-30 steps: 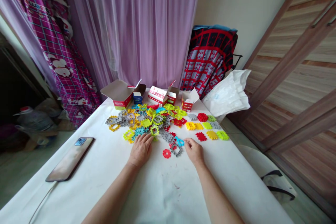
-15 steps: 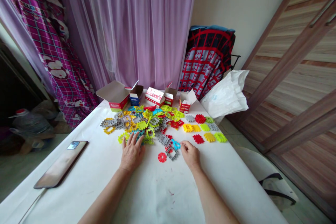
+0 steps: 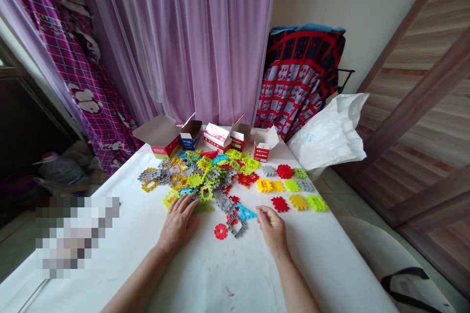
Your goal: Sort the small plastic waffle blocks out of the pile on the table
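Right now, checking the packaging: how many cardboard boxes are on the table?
5, along the far edge: a large open red box, a blue box, a white-and-red box, a red box, and a small white-and-red box. More may be hidden.

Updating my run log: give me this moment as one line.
left hand: empty, at edge of plastic piece pile | right hand: empty, near blue triangle piece | red gear piece: on white table

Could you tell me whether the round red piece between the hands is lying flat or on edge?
Flat: the round red piece shows its full face upward, apart from the left hand and right hand.
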{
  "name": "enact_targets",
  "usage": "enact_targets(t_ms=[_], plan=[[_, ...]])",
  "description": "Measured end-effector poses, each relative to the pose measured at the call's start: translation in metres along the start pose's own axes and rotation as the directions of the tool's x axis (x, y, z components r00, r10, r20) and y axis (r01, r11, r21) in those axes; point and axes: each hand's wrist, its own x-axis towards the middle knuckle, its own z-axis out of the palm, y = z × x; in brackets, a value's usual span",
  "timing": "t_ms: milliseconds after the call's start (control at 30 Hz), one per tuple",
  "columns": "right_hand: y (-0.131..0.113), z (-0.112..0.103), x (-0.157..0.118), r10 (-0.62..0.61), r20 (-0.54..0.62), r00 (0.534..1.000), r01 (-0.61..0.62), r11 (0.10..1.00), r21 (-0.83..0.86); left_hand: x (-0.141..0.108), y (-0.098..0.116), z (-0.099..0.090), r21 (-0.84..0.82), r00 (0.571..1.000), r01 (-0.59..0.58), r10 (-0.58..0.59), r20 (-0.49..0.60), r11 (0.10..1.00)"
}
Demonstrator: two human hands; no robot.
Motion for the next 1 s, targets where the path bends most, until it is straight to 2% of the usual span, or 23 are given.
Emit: enact_targets(t_ms=[167,233,400,567,667,800,900,1000], plan=[[0.003,0.003,0.008,0.055,-0.023,0.998,-0.054,0.997,0.054,0.02,0.003,-0.007,-0.029,0.994,0.102,-0.103,-0.037,0.994],[0.003,0.005,0.013,0.087,-0.023,0.996,-0.085,0.993,0.084,0.038,0.003,-0.008,-0.049,0.981,0.178,-0.181,-0.069,0.983],[-0.005,0.009,0.018,0.097,0.027,0.995,-0.099,0.991,0.092,0.088,0.002,0.0,-0.056,0.953,0.276,-0.28,-0.111,0.96],[-0.008,0.006,0.011,0.073,0.054,0.996,-0.077,0.994,0.072,0.113,0.001,0.006,-0.066,0.95,0.287,-0.293,-0.107,0.956],[-0.007,0.005,0.008,0.059,0.066,0.996,-0.063,0.996,0.062,0.107,0.011,0.003,-0.091,0.975,0.201,-0.208,-0.08,0.975],[-0.007,0.005,0.007,0.033,0.08,0.996,-0.036,0.999,0.035,0.078,0.034,-0.003,-0.139,0.999,0.046,-0.049,-0.021,0.989],[-0.006,0.005,0.006,0.016,0.089,0.996,-0.016,1.0,-0.004,0.052,0.038,-0.008,-0.159,0.998,0.021,-0.029,-0.051,0.987],[-0.004,0.005,0.005,-0.004,0.105,0.994,0.011,0.998,-0.069,0.038,0.023,-0.01,-0.15,0.988,0.074,-0.093,-0.123,0.986]])
